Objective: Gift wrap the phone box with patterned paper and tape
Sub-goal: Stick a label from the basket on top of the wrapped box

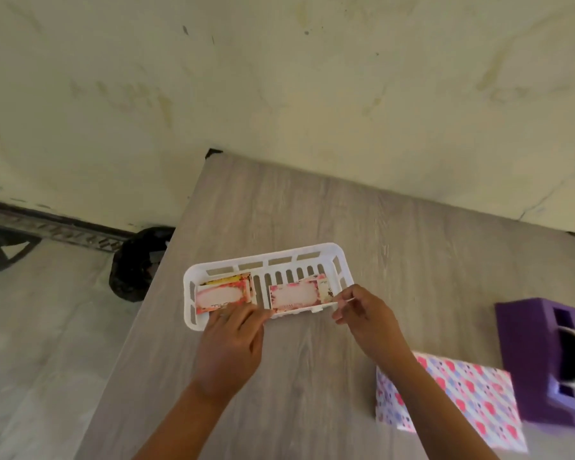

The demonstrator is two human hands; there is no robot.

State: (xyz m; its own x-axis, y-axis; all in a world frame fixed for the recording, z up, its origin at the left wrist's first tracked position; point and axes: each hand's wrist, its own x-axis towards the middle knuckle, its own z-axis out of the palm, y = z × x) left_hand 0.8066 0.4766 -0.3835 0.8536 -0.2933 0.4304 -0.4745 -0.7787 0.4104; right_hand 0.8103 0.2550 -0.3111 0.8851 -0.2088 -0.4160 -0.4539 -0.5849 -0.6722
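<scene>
Your left hand (233,340) lies at the near rim of the white basket (340,265), fingers extended and close together, their tips touching the rim and the left end of a pink-bordered box (294,295); your right hand (362,313) sits at the basket's near right corner, thumb and forefinger pinched on that box's right end, the other fingers loosely curled; the box stands tilted against the near wall of the basket, though blur makes it hard to say whether it is lifted clear of the floor of it.

Inside the basket you have two boxes: the one you hold in the right half, and a second box (223,295) of the same pink-and-cream pattern in the left half; each carries a line of dark lettering under its pale oval, too smeared to read.

The basket stands on a grey wood-grain table (312,210); nearer you and to the right of the basket lies one sheet of patterned paper (462,396), pink hearts on pale stripes; right of the basket, touching that paper's far edge, stands one purple tape dispenser (531,353) with a white roll in it.
</scene>
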